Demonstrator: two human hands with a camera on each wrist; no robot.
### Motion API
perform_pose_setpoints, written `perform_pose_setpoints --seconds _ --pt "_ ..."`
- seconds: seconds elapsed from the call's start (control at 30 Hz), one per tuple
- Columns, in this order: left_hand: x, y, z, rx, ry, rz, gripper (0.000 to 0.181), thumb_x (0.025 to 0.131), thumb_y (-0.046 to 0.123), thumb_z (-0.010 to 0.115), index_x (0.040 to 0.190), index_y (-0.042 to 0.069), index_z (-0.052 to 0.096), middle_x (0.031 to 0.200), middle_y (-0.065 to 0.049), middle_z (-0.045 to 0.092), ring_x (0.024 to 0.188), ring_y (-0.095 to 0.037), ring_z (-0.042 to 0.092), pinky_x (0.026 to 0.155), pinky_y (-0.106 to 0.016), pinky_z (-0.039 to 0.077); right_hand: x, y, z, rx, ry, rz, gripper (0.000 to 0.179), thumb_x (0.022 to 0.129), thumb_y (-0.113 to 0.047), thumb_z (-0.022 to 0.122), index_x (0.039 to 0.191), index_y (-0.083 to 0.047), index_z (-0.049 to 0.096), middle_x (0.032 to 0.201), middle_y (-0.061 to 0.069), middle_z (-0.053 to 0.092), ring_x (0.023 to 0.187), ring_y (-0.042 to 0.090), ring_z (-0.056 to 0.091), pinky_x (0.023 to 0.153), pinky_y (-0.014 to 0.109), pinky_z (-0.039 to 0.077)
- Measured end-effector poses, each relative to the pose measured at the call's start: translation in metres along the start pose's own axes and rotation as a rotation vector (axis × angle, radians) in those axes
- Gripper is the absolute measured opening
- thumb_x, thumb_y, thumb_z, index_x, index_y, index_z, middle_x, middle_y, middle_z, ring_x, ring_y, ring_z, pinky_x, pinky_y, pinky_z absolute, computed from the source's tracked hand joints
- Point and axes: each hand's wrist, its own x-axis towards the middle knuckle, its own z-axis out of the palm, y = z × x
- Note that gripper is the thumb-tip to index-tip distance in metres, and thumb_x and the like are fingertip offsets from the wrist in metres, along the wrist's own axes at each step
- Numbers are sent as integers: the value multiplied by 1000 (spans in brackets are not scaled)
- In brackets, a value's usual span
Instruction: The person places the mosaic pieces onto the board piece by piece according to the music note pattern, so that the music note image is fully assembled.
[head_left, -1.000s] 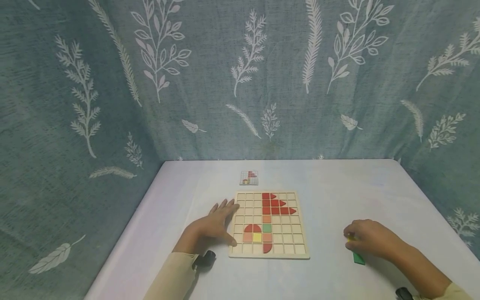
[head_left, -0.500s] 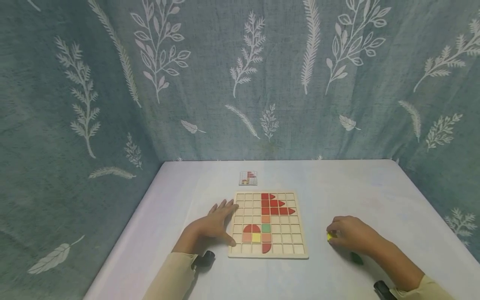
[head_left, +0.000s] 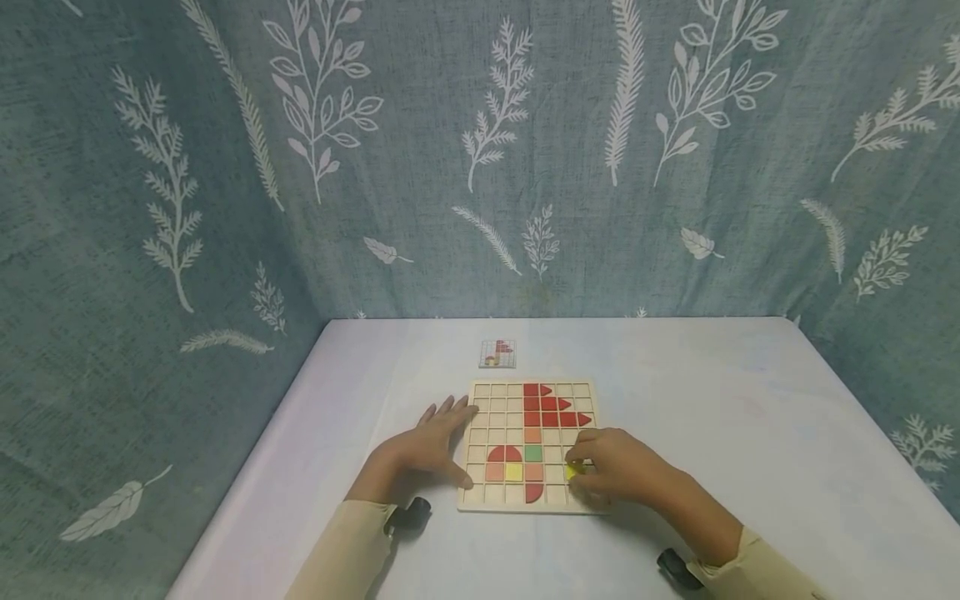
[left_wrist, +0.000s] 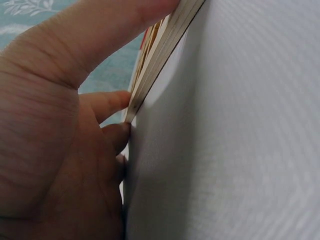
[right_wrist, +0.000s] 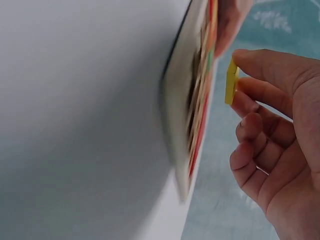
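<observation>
A wooden grid board (head_left: pixel 498 421) lies on the white table with coloured tiles set in its cells. My left hand (head_left: pixel 431 450) rests at the board's left side, fingers spread and the thumb touching its edge (left_wrist: pixel 167 47). Over the lower right part of the board, my right hand (head_left: pixel 622 467) pinches a small yellow tile (right_wrist: pixel 231 82) between thumb and fingertips. In the right wrist view that tile is held just off the board's face. Red tiles (head_left: pixel 532 404) form stepped rows at the top, above an orange tile (head_left: pixel 532 435) and a green tile (head_left: pixel 533 452).
A small pattern card (head_left: pixel 497 353) with a printed grid lies behind the board. Lower on the board sit a red half-round pair (head_left: pixel 504 454), a yellow square (head_left: pixel 513 472) and a red quarter-round (head_left: pixel 533 493). Leaf-patterned cloth (head_left: pixel 420 167) hangs around the table (head_left: pixel 750 400).
My right hand has carried the yellow tile leftward from the right of the table to over the board. A green piece left on the table is now hidden. My left hand stays put.
</observation>
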Motion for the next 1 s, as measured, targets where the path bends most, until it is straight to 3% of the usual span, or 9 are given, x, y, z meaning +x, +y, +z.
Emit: perform_pose_setpoints --seconds 0.17,0.27,0.43,0.57,0.67,1.0 --pt "1 0 1 4 -2 4 129 49 63 88 154 18 27 162 -6 12 148 -26 -2 118 -48 -2 17 -22 10 27 -5 -42 13 77 -23 75 90 -18 76 84 -17 61 75 3 54 72 29 52" --pt "1 0 1 6 -3 11 129 50 63 87 154 18 27 162 -6 12 148 -27 -2 118 -48 -2 25 -34 16 33 -21 -62 7 77 -24 75 82 -21 73 77 -18 56 69 3 50 64 25 49" --pt "1 -1 0 7 -3 17 128 51 64 86 154 18 27 162 -6 11 148 -27 -2 118 -48 -2 36 -47 25 1 -35 -136 10 77 -27 78 79 -22 70 68 -17 47 61 2 41 56 18 38" --pt "1 -3 0 6 -3 24 129 51 65 86 154 17 26 162 -8 11 148 -27 -2 118 -48 -1 41 -54 31 -18 -30 -189 10 78 -24 78 86 -19 74 71 -16 51 62 0 41 56 15 39" --pt "1 -3 0 12 -8 20 129 51 66 85 154 16 26 162 -8 12 148 -27 -2 118 -48 -1 43 -56 34 -42 -28 -210 6 78 -22 76 82 -20 72 70 -16 49 60 0 40 54 16 38" --pt "3 -3 0 11 -7 8 127 51 63 87 154 17 28 162 -6 13 148 -27 -2 118 -48 -1 47 -52 37 -78 -22 -198 8 77 -19 77 76 -20 68 67 -17 43 60 2 38 54 18 36"
